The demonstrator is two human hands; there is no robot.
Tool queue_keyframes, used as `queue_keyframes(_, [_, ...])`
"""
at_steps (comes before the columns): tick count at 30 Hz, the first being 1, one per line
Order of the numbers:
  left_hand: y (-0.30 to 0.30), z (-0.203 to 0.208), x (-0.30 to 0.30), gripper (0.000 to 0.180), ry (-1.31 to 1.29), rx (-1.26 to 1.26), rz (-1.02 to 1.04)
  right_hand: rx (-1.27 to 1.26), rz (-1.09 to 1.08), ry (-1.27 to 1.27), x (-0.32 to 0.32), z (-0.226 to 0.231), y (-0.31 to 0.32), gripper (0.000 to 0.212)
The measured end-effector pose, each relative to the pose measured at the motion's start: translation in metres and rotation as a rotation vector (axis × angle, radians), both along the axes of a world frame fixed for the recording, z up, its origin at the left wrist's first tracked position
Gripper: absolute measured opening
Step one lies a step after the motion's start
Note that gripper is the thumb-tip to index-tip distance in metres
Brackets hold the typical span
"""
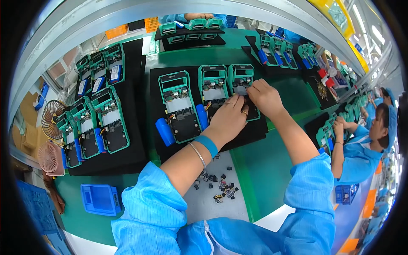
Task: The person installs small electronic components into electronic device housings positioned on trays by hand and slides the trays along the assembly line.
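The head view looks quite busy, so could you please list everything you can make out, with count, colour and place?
Centre housings: three, green and black, middle mat
Left housings: six, green and black, left
Far housings: several, green, far side and right
Packs: many, blue, in or beside housings
Mats: several, black, under housings
Bench: one, green, beneath
Small pieces: many, mostly black, near edge
Fans: two, brownish and pink, left
Front bin: one, blue, front left
Crates: two, orange, far left
Co-workers: several, blue clothing, right and opposite
Sleeves: two, light blue, front
Left hand, right hand: bare, at rightmost centre housing
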State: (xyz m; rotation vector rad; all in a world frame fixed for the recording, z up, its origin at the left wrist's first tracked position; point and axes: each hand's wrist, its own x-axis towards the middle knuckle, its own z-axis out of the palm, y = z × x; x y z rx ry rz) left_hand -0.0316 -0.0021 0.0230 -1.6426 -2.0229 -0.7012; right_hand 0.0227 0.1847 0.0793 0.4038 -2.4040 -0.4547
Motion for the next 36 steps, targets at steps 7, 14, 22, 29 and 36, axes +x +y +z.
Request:
queue_keyframes(7, [0.002, -0.007, 0.000, 0.049, 0.034, 0.029, 0.014, 0.131, -0.023, -0.014, -0.007, 0.000, 0.002, 0.015])
queue_keyframes(14, [0.001, -0.008, -0.001, 0.047, 0.035, 0.044, 0.004, 0.241, -0.052, -0.077, -0.013, 0.010, -0.004, 0.015])
queue_keyframes(22, [0.001, -0.006, -0.001, 0.047, 0.037, 0.049, -0.009, 0.166, -0.093, -0.089, -0.016, 0.020, -0.002, 0.016])
queue_keyframes(29, [-0.012, 0.011, 0.001, 0.050, -0.008, -0.022, -0.038, 0.063, -0.200, -0.010, -0.018, 0.007, -0.007, 0.016])
queue_keyframes(36, [-0.123, 0.054, 0.006, 0.061, -0.220, 0.104, 0.084, -0.742, -0.482, -0.056, 0.035, -0.014, 0.008, 0.012])
